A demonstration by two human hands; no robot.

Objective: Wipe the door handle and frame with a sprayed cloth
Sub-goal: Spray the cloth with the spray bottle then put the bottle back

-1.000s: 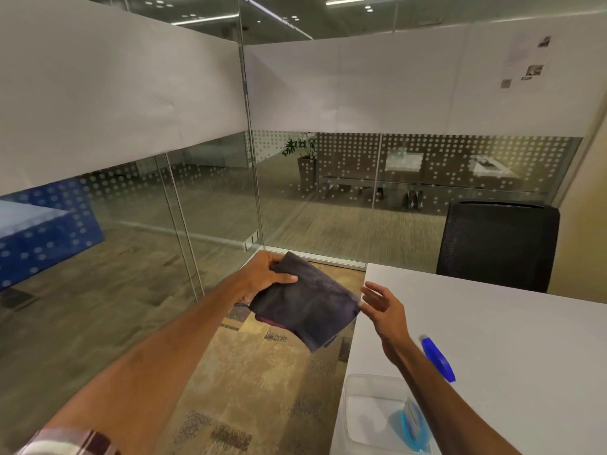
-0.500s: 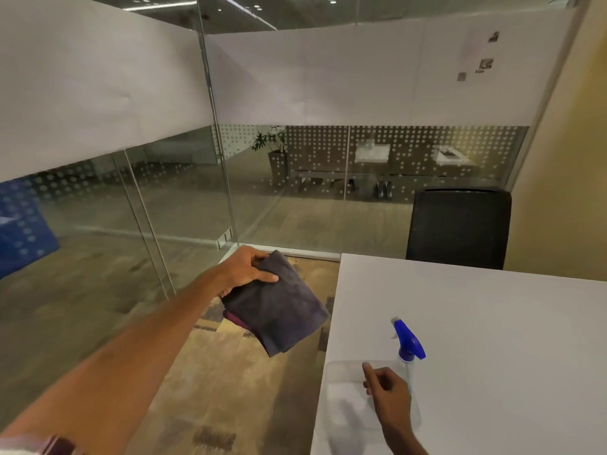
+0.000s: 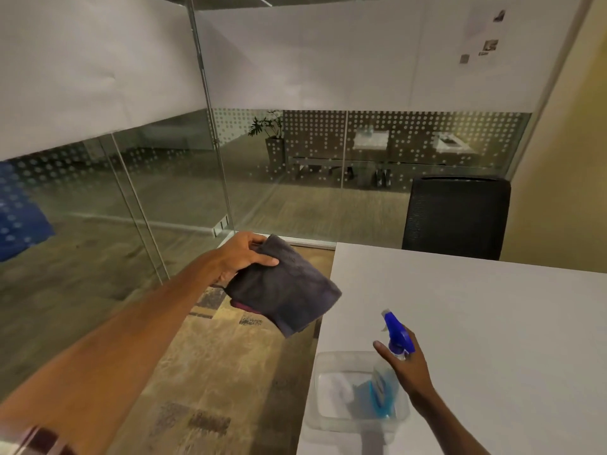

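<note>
In the head view, the left hand [image 3: 244, 257] is reaching forward over the patterned carpet [image 3: 213, 372], pinching a folded dark grey cloth [image 3: 284, 287] at its far left corner, thumb lying across the top and fingers curled beneath. The cloth is hanging out to the right of that hand and drooping toward the near side, its right corner just overlapping the left edge of the white table [image 3: 476, 339] in the picture. A strip of maroon is showing along the cloth's underside.

The right hand [image 3: 405, 359] is hovering over the near left corner of the table, fingers loosely spread, with the thumb out to the left. It is wrapping around the neck of a spray bottle [image 3: 395, 336] with a blue trigger head; I cannot tell whether the grip is fully closed. The bottle's clear body with blue liquid is sitting below that hand inside a clear plastic container [image 3: 328, 415], which is resting on the table.

Beyond the left hand, glass partition walls [image 3: 164, 198] with a frosted band and dot pattern are standing. Far beyond the right hand, a black mesh chair [image 3: 456, 218] is sitting against the table's far edge.
</note>
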